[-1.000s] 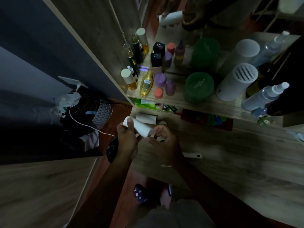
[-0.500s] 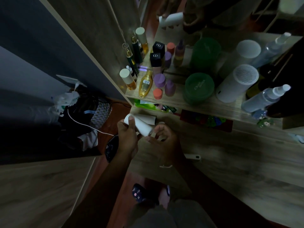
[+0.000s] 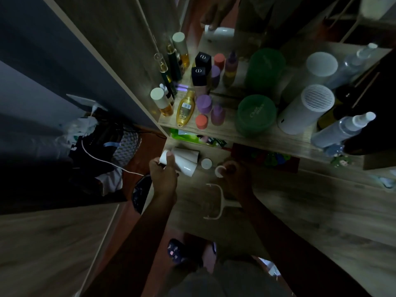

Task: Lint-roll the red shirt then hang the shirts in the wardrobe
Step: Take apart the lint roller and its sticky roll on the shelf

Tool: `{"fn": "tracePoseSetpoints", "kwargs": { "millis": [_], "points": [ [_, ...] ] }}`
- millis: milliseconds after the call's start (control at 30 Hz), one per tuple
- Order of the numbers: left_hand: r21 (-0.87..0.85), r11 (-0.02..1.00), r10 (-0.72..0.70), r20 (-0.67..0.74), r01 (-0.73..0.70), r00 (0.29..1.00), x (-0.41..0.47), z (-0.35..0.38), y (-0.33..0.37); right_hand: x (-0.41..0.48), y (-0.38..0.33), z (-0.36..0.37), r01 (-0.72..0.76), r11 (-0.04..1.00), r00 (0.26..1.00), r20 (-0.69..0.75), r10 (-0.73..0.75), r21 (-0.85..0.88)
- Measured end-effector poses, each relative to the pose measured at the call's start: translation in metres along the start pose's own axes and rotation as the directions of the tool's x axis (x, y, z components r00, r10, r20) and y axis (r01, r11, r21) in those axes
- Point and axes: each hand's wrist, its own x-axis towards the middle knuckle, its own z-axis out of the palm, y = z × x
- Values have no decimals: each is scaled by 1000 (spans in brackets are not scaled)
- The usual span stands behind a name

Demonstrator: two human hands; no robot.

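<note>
Wrapped around a white lint-roll refill (image 3: 179, 162), the left hand (image 3: 163, 174) holds the cylinder tilted, thumb across its upper end, just above a wooden dresser top (image 3: 300, 211). To its right, the right hand (image 3: 232, 175) pinches a small white ring-shaped cap (image 3: 219, 170) between its fingertips. An empty white roller frame (image 3: 214, 201) with its handle lies on the wood between the two forearms, touching neither hand. A second white roll (image 3: 188, 153) lies just behind the held one. Bottles and green jars (image 3: 256, 113) crowd the shelf above. No red shirt shows anywhere in this dim view. The refill looks light and stiff, likely a cardboard core, with a tacky outer sheet, so it is probably best held by its ends. The thin frame seems springy and is best taken by the handle.
</note>
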Motion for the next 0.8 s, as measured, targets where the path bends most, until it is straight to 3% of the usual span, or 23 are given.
{"fn": "tracePoseSetpoints", "kwargs": {
  "millis": [100, 500, 633, 733, 800],
  "points": [
    [-53, 998, -14, 26, 15, 1000, 4, -7, -5, 17, 18, 4, -15, 989, 1000, 22, 19, -149],
    [-247, 968, -53, -12, 48, 999, 3, -38, -26, 17, 24, 20, 53, 965, 998, 29, -47, -257],
    [-310, 950, -58, -26, 48, 998, 7, -64, -34, -1, -15, 41, 137, 989, 987, -77, -142, -64],
    [-336, 941, -71, -71, 43, 995, 12, -92, -42, -31, -57, 75, 224, 967, 974, -3, -225, 125],
    [-354, 934, -85, -79, 51, 993, 17, -115, -49, -53, -80, 107, 289, 945, 954, 41, -298, 153]
  ]
}}
